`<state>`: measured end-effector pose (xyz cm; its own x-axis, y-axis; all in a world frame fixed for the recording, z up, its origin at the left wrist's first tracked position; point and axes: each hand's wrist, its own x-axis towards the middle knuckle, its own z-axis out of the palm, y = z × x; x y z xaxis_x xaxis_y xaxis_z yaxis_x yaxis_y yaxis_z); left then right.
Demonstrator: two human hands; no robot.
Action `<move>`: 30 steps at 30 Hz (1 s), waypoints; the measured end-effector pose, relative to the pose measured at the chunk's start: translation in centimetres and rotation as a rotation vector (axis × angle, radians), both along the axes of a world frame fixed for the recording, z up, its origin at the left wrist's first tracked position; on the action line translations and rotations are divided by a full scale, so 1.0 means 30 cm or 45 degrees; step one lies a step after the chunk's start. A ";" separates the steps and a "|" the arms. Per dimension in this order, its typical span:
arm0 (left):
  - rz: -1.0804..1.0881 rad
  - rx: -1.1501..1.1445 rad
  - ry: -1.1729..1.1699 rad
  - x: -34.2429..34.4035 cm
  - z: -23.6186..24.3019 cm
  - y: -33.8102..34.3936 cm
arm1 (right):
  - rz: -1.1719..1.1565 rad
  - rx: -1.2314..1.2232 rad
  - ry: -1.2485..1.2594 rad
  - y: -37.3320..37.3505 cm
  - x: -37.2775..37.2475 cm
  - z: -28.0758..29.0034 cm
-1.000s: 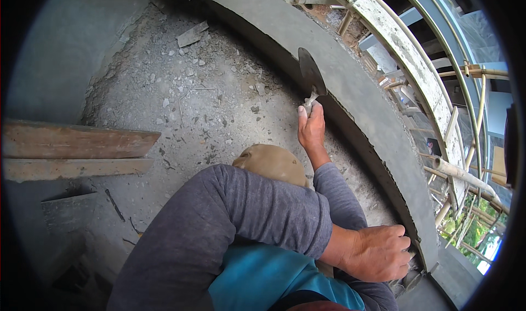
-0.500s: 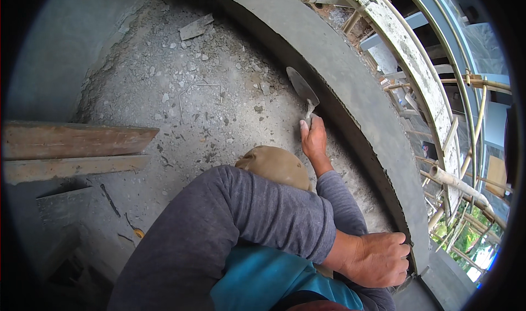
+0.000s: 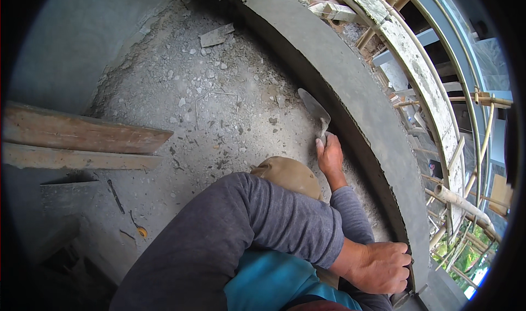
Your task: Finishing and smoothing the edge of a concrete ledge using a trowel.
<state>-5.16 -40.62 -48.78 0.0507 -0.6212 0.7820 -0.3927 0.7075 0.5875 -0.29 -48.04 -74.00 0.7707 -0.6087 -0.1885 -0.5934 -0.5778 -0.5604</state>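
My right hand [image 3: 330,154] is closed around the handle of a pointing trowel [image 3: 314,105]. The trowel's grey blade points away from me, beside the inner face of a curved concrete ledge [image 3: 350,72]. Across the front reaches my left arm in a grey sleeve, and my left hand [image 3: 378,267] is curled into a fist at the ledge's near end. Whatever that fist holds, if anything, is hidden; a bit of metal shows just below it. A tan-covered knee [image 3: 287,175] sits between the left sleeve and the trowel hand.
Rubble and dust cover the floor [image 3: 181,124], with a bent wire [image 3: 216,93] and a flat broken slab [image 3: 217,35]. Wooden boards [image 3: 87,129] jut in at left, near a yellow tape measure [image 3: 142,231]. Beyond the ledge stands bamboo scaffolding [image 3: 463,204].
The view has shifted, so floor, ledge and boards appear further right and mostly lower. The trowel stays in my right hand beside the ledge; my left fist remains at its near end.
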 end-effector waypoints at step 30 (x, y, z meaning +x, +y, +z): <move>-0.596 0.153 -0.549 -0.209 -0.019 0.009 | -1.007 -0.106 -0.501 -0.095 -0.738 -0.042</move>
<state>-11.42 -40.36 -49.36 -0.5500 -0.5856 0.5955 -0.2767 0.8005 0.5317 -22.44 -50.87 -75.27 0.1183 -0.9905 0.0699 -0.6095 -0.1280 -0.7824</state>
